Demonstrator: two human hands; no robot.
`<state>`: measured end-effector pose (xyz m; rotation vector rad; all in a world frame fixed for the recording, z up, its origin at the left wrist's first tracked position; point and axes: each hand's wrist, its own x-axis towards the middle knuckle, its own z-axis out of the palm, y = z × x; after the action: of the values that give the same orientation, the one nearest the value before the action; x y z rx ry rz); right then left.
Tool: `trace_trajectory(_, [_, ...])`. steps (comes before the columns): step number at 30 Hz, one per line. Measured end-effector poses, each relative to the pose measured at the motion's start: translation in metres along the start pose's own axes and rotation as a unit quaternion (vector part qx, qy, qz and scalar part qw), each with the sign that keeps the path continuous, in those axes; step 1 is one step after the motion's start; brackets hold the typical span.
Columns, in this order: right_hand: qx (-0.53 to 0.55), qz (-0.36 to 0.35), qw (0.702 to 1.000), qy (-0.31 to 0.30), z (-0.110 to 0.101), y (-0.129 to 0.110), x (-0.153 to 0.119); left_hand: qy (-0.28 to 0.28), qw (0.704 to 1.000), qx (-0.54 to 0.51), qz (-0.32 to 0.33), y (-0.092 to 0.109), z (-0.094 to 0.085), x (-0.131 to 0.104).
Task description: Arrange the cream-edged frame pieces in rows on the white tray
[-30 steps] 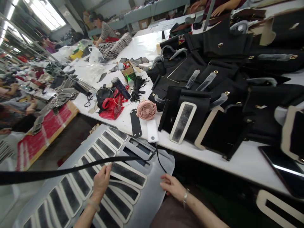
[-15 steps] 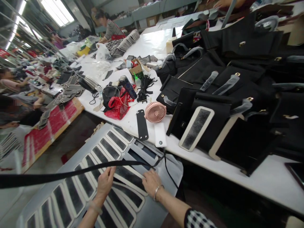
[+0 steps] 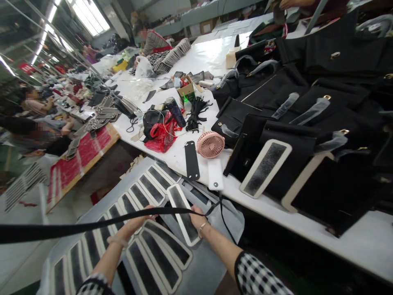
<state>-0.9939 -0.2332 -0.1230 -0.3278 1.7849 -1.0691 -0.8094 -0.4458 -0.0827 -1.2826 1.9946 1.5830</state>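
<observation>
Both hands are on one cream-edged dark panel (image 3: 183,216): right hand (image 3: 196,216) has fingers clamped on its near edge, left hand (image 3: 136,221) curled at its left side. A black strap (image 3: 92,225) runs just above the knuckles, more panels (image 3: 147,188) lying beyond on grey sheet (image 3: 202,262).

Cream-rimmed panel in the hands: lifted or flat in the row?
Lifted. The panel tilts up across its neighbours, its far end raised toward the table edge, gripped by the right hand; the left hand is beside it.
</observation>
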Motion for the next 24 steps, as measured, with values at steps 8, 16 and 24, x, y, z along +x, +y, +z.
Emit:
trace_trajectory(8, [0.023, -0.074, 0.997, -0.013, -0.041, -0.047, -0.009, -0.023, 0.998, 0.001, -0.064, -0.026, 0.010, -0.005])
trace_trajectory(16, [-0.044, -0.080, 0.995, -0.044, -0.095, -0.008, -0.059, 0.098, 0.994, 0.007, -0.038, -0.037, 0.042, -0.016])
trace_trajectory(24, [-0.108, -0.066, 0.991, -0.036, -0.165, 0.033, -0.107, 0.216, 0.970, -0.108, -0.019, -0.034, 0.047, -0.068])
